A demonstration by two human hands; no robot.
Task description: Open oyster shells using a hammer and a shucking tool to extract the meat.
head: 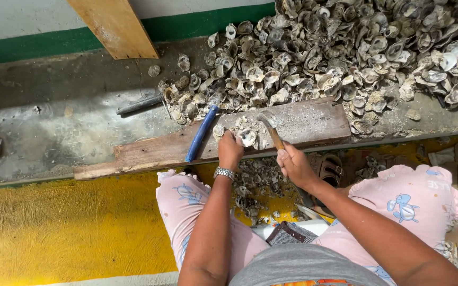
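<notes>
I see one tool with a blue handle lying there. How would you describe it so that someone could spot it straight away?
Start at the long wooden plank lying along the front edge of the concrete ledge, before the big heap of oyster shells. Near the plank's middle, just beside the person's left hand, the blue-handled tool lies slanted across it. It is the only bright blue thing there; the hammer in the right hand has a brown wooden handle.

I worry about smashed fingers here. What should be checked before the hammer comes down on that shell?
1. Left hand pins the shell on the board: ok.
2. Left fingers away from the hammer's path: cannot tell.
3. Right hand grips the hammer handle: ok.
4. Board lies flat on the ledge: ok.
5. Blue-handled tool lies apart from the shell: ok.
</notes>
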